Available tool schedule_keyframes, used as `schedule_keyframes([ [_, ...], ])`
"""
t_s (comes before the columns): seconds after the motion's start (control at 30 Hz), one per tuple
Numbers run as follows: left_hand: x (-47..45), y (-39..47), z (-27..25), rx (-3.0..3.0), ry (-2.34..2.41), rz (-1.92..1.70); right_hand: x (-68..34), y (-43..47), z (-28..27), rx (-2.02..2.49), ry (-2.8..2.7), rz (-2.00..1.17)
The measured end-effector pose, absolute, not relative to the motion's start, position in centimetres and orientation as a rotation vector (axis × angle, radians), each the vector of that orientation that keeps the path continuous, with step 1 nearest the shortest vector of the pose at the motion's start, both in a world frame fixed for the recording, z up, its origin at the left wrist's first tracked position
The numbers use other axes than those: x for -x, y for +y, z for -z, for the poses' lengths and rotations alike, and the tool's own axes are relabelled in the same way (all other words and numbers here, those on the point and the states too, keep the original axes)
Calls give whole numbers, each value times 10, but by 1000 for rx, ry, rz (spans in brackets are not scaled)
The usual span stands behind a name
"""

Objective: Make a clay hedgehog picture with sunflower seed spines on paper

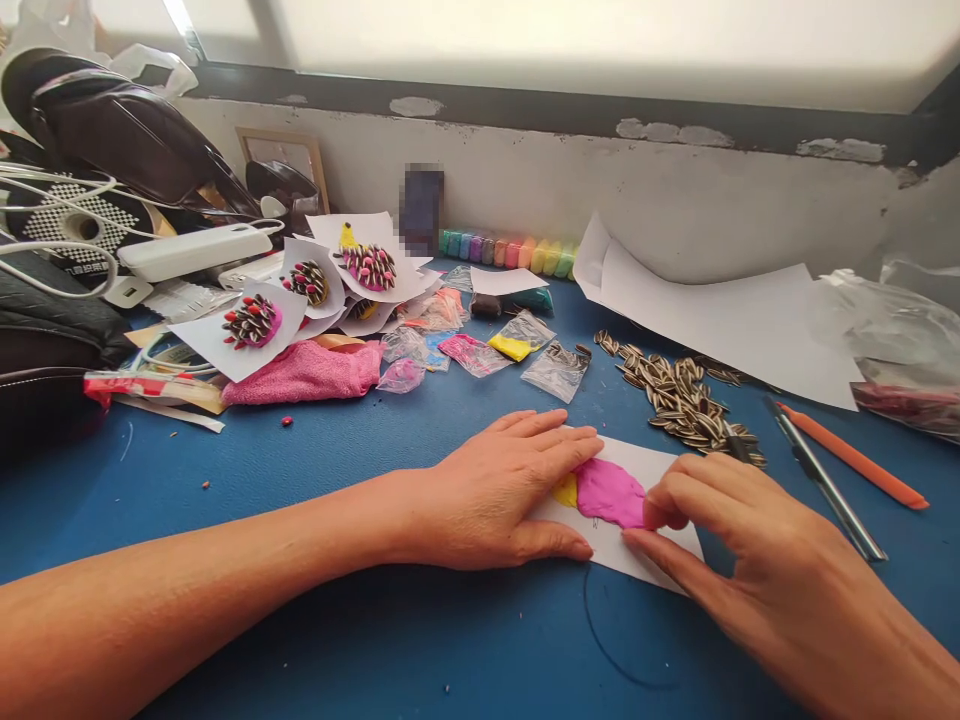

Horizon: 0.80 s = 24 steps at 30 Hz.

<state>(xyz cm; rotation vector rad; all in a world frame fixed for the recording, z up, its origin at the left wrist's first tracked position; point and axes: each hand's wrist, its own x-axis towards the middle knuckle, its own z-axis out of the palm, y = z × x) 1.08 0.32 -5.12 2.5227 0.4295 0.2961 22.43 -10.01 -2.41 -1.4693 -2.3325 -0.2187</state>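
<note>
A flattened patch of pink modelling clay [611, 492] lies on a small sheet of white paper [667, 460], with a bit of yellow clay [568, 490] against its left side. My left hand [502, 490] rests flat across the left part of the sheet, fingers stretched out and thumb near the lower edge. It partly hides the yellow clay. At the pink clay's right edge, my right hand [739, 530] has its fingers curled in a pinch, the fingertips touching the clay. Behind the sheet lies a pile of striped sunflower seeds [675, 395].
To the right lie an orange clay tool [855, 458] and a pen [825, 480]. Several seed-covered clay figures on paper [367, 265] sit back left, behind a pink cloth [307, 372]. Small clay bags [517, 345] lie mid-table; a large white sheet [712, 310] leans behind the seeds.
</note>
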Motion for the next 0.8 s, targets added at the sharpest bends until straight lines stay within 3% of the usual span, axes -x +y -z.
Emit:
schedule_keyframes([
  [0.8, -9, 1, 50, -2441, 439, -269, -233, -111, 37, 1547, -2202, 202],
])
